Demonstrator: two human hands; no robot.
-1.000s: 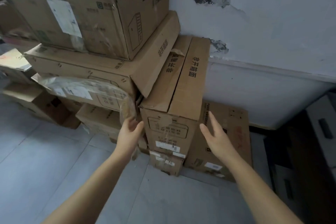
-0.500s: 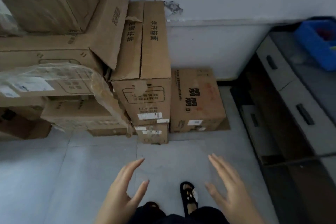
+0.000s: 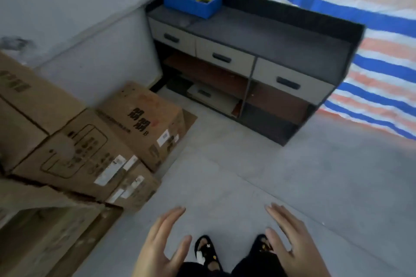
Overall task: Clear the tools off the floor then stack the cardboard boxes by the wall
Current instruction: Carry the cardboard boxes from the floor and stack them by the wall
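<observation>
The stacked cardboard boxes (image 3: pixel 74 153) are seen at the left against the grey wall (image 3: pixel 78 7), blurred and cut off by the left and lower edges, so their print cannot be read. A single printed box (image 3: pixel 146 123) stands on the floor (image 3: pixel 292 186) at the stack's right end, near the dark drawer cabinet (image 3: pixel 247 60). A blue bin (image 3: pixel 193 4) is set on the cabinet's top; its red and yellow contents are too small to identify. Both wrists are cut off by the bottom edge. The left hand (image 3: pixel 157 252) and right hand (image 3: pixel 295 247) are held apart above the sandalled feet (image 3: pixel 207 252), fingers spread and straight, nothing gripped.
</observation>
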